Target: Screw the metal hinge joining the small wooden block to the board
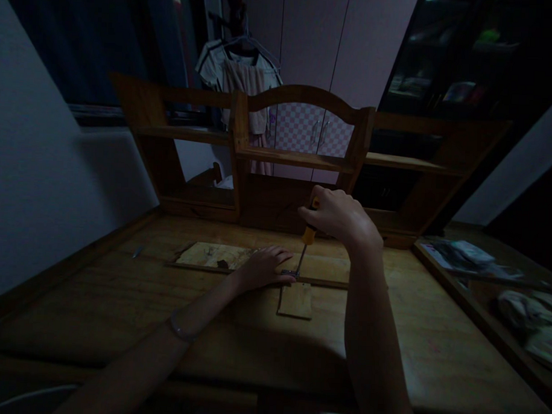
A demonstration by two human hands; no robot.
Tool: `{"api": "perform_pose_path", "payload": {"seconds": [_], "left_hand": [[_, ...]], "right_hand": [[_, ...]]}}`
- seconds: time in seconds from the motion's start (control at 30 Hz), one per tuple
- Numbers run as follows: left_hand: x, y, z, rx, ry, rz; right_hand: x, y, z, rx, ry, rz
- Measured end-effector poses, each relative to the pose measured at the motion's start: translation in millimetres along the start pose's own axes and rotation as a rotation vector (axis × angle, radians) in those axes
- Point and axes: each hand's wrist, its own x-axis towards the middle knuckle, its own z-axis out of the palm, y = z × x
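Screwdriver (308, 235) is held in the right grip (343, 216), tip at metal piece (290, 273); left grip (263, 267) unclear.

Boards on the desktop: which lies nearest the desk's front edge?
The small, squarish board, just in front of the longer wood that the left hand partly covers. The longer wood lies farther back.

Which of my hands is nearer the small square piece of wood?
Left. Your left hand lies just beyond the square piece, toward its left; your right hand is farther off, raised around the screwdriver handle.
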Motion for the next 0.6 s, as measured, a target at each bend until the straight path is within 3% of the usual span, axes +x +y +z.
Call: {"api": "perform_pose_path", "payload": {"seconds": [0.2, 0.6], "left_hand": [[-1.0, 3.0, -4.1, 0.002, -0.006, 0.009], [1.5, 1.9, -2.0, -0.022, -0.015, -0.010]], "right_hand": [[1.3, 2.6, -1.1, 0.101, -0.042, -0.074], [2.8, 4.4, 4.0, 0.122, -0.025, -0.051]]}}
